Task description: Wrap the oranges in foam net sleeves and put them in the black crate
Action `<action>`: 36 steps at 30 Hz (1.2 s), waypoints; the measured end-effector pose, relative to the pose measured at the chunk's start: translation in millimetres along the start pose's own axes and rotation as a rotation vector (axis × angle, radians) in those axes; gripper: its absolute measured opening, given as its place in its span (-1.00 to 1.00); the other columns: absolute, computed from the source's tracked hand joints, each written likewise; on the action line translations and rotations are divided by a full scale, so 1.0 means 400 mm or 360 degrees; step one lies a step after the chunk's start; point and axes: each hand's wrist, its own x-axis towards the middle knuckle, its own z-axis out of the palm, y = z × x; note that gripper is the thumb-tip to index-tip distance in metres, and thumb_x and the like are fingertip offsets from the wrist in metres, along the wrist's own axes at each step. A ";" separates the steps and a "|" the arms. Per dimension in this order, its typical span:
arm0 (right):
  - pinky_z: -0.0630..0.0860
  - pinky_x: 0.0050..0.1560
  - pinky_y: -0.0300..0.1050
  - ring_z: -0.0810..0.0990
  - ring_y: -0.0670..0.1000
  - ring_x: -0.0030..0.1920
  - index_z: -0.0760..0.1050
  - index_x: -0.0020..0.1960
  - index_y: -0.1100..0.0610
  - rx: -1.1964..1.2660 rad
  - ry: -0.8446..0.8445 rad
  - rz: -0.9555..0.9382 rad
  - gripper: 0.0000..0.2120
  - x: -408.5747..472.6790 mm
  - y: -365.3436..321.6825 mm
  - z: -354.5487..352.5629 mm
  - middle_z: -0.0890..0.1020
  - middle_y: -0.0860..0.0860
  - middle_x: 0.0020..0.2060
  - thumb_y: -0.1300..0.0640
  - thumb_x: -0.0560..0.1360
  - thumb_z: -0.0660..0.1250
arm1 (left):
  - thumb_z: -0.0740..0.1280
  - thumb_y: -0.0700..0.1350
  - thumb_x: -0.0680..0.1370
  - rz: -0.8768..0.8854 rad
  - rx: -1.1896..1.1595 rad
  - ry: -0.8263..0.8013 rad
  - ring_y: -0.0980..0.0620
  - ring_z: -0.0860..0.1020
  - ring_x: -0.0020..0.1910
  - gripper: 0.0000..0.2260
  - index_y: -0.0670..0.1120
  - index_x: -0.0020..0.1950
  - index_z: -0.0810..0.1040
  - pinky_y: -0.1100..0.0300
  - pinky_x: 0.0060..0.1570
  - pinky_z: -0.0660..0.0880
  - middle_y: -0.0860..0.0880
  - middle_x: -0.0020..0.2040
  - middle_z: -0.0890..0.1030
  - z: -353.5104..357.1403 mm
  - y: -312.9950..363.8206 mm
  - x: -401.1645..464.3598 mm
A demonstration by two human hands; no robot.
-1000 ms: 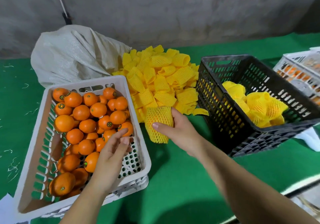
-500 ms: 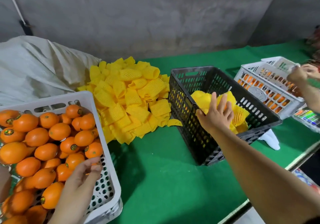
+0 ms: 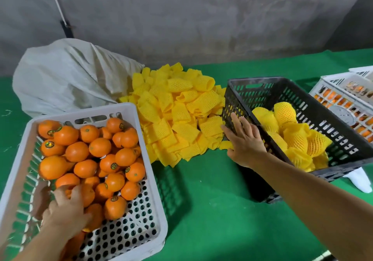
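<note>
Risk: bare orange [image 3: 84, 195] slipping from curled left hand [image 3: 66, 212]; right hand [image 3: 245, 141] spread, empty, near foam sleeves [image 3: 177, 115].

Left hand [image 3: 64, 210] is motion-blurred and covers the oranges [image 3: 94, 216] under it, can't tell if it grips one. White crate [image 3: 141, 180] near-left corner cut by frame edge. Far-right white crates [image 3: 333, 83] cropped, contents blurred. Black crate [image 3: 262, 99] wall hides the lower wrapped oranges [image 3: 298, 139].
</note>
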 end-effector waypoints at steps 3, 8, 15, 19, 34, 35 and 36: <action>-0.14 0.58 0.28 -0.35 0.22 0.63 -0.05 0.65 -0.20 0.0027 -0.0047 -0.0107 -0.26 0.106 -0.075 -0.044 -0.47 0.07 0.59 -0.15 0.60 0.27 | 0.47 0.06 0.49 0.0238 0.0001 0.0065 -0.37 0.46 0.25 -0.44 -0.06 0.42 0.40 -0.23 0.27 0.44 -0.16 0.24 0.39 -0.014 0.039 0.005; -0.14 0.58 0.31 -0.36 0.31 0.61 0.13 0.61 -0.29 0.0117 -0.0218 0.0070 -0.35 0.282 -0.130 -0.101 -0.44 0.16 0.59 -0.25 0.57 0.27 | 0.37 0.22 0.59 0.0305 -0.0055 -0.0074 -0.31 0.42 0.34 -0.15 0.13 0.72 -0.06 -0.12 0.41 0.39 -0.08 0.43 0.31 0.009 0.020 0.040; -0.17 0.56 0.36 -0.38 0.37 0.59 0.17 0.63 -0.17 0.0074 -0.0540 0.0199 -0.41 0.394 -0.149 -0.048 -0.42 0.16 0.60 -0.13 0.63 0.23 | 0.49 0.27 0.51 0.0395 -0.0299 0.0056 -0.22 0.53 0.21 -0.25 0.14 0.63 0.30 -0.05 0.21 0.52 -0.02 0.20 0.31 -0.027 0.014 0.032; -0.17 0.56 0.37 -0.38 0.35 0.59 0.26 0.60 -0.03 0.0112 -0.0567 0.0203 -0.45 0.401 -0.144 -0.041 -0.38 0.12 0.62 -0.07 0.64 0.23 | 0.53 0.27 0.45 0.0475 -0.0561 0.0170 -0.15 0.58 0.08 -0.29 0.07 0.53 0.46 -0.04 0.06 0.57 0.05 0.13 0.33 -0.032 0.043 0.025; 0.55 0.01 -0.03 0.62 0.04 0.02 0.60 0.17 0.08 0.1379 0.0350 -0.0009 -0.85 0.114 -0.233 -0.125 0.63 -0.01 0.03 0.10 0.62 0.36 | 0.50 0.22 0.47 0.0733 -0.1526 0.0433 0.40 0.41 0.21 -0.44 0.31 0.46 0.44 0.21 0.09 0.46 0.32 0.28 0.40 -0.159 0.068 -0.130; 0.51 0.03 -0.03 0.60 0.07 0.03 0.56 0.22 0.08 0.1276 0.0245 -0.0086 -0.81 0.103 -0.240 -0.108 0.57 0.02 0.12 0.08 0.63 0.35 | 0.49 0.23 0.47 0.0734 -0.1641 0.0413 0.43 0.43 0.22 -0.46 0.36 0.43 0.43 0.26 0.02 0.47 0.37 0.28 0.41 -0.163 0.077 -0.159; 0.50 0.07 -0.02 0.58 0.10 0.03 0.51 0.29 0.08 0.1185 0.0084 -0.0138 -0.74 0.093 -0.246 -0.089 0.48 0.05 0.21 0.05 0.63 0.35 | 0.48 0.23 0.47 0.0721 -0.1761 0.0373 0.43 0.46 0.22 -0.46 0.38 0.42 0.43 0.30 -0.01 0.48 0.37 0.31 0.43 -0.162 0.090 -0.187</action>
